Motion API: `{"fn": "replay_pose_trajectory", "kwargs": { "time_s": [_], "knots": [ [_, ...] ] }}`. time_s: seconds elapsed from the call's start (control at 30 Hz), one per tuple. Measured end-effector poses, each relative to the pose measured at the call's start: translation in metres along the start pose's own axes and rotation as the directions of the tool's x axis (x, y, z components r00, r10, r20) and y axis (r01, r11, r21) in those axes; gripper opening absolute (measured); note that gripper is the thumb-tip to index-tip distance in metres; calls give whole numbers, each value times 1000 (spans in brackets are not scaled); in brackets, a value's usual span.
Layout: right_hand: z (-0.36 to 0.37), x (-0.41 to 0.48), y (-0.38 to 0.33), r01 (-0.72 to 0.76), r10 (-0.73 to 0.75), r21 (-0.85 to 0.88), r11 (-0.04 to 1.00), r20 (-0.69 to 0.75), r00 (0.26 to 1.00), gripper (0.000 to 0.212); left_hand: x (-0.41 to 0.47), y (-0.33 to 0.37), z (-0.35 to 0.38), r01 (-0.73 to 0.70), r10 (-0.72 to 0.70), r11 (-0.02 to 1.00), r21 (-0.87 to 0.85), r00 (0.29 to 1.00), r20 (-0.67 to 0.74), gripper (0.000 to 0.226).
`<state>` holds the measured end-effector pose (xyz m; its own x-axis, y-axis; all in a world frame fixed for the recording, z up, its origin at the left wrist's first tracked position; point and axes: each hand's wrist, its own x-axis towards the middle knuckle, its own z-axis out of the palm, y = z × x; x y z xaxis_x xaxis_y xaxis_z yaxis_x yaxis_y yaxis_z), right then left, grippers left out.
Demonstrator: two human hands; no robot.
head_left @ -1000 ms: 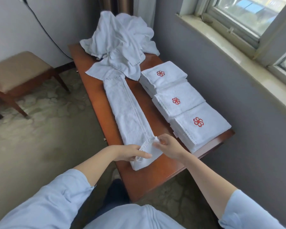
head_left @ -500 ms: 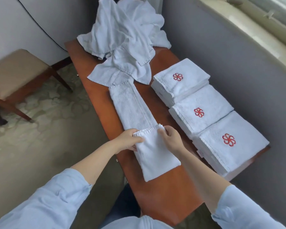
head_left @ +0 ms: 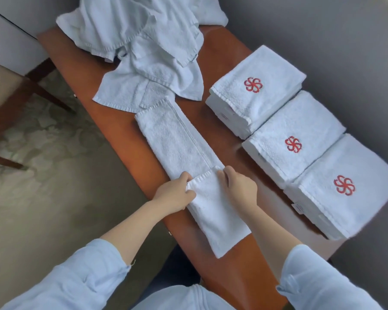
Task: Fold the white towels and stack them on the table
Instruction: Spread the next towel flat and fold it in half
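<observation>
A long white towel [head_left: 177,139], folded into a narrow strip, lies lengthwise on the brown table [head_left: 251,271]. Its near end is turned over onto itself. My left hand [head_left: 175,195] pinches the left corner of that turned-over edge. My right hand [head_left: 240,186] grips the right corner. Three stacks of folded white towels with red flower emblems stand along the table's right side: far stack [head_left: 255,90], middle stack [head_left: 293,139], near stack [head_left: 345,186]. A heap of unfolded white towels [head_left: 139,36] covers the table's far end.
A grey wall [head_left: 323,30] runs close along the right of the table. A wooden stool [head_left: 2,97] stands on the patterned floor [head_left: 54,175] at the left. My light blue sleeves fill the bottom of the view.
Both hands carried the towel's near end away from me and laid it over the strip. The camera has tilted down and closer to the table.
</observation>
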<state>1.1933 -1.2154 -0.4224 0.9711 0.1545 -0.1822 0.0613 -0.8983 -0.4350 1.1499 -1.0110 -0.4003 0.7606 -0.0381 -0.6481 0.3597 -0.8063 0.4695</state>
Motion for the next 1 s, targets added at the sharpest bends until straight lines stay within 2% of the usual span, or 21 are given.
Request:
{"fn": "replay_pose_trajectory", "kwargs": {
  "time_s": [0.13,0.23,0.3,0.37,0.43,0.47,0.53,0.57,0.6,0.67,0.73,0.8,0.87,1.0],
  "knots": [
    [-3,7,-3,-80,76,69,994,58,995,39,8,4,-10,-25,19,996,86,998,67,19],
    [-11,10,-6,-147,134,110,983,115,984,38,12,12,-18,-39,27,976,215,998,59,19],
    [-19,6,-7,-159,146,100,982,123,982,35,12,16,-21,-57,67,938,341,998,-17,27],
    [-28,-5,-5,-143,136,72,987,96,986,25,8,19,-21,-79,153,917,391,975,-162,36],
    [-35,-24,-2,-84,83,78,993,15,996,17,4,25,-18,-198,331,896,398,894,-301,36],
    [-36,-35,-1,-29,32,77,997,-44,999,21,2,28,-14,-321,468,852,412,821,-327,33],
    [-35,-57,1,66,-61,30,997,-140,988,29,-1,34,-2,-568,725,674,472,630,-277,28],
    [-34,-68,1,82,-81,-4,997,-184,980,31,-1,34,6,-644,797,583,495,570,-197,30],
    [-32,-78,1,72,-78,-35,997,-221,972,32,0,33,13,-679,818,534,504,565,-105,36],
    [-27,-95,3,28,-47,-77,997,-256,966,28,5,27,23,-676,755,528,515,651,81,55],
    [-19,-111,7,-24,4,-101,995,-193,981,28,13,21,25,-642,679,478,599,703,211,70],
    [-8,-122,12,-95,94,-118,988,-16,995,55,22,20,24,-625,654,396,673,706,271,73],
    [1,-127,16,-133,152,-142,981,136,979,78,28,21,20,-624,628,367,690,714,311,78],
    [3,-124,24,-101,149,-205,973,232,961,98,34,22,14,-635,559,315,705,725,403,92]
  ]
}}
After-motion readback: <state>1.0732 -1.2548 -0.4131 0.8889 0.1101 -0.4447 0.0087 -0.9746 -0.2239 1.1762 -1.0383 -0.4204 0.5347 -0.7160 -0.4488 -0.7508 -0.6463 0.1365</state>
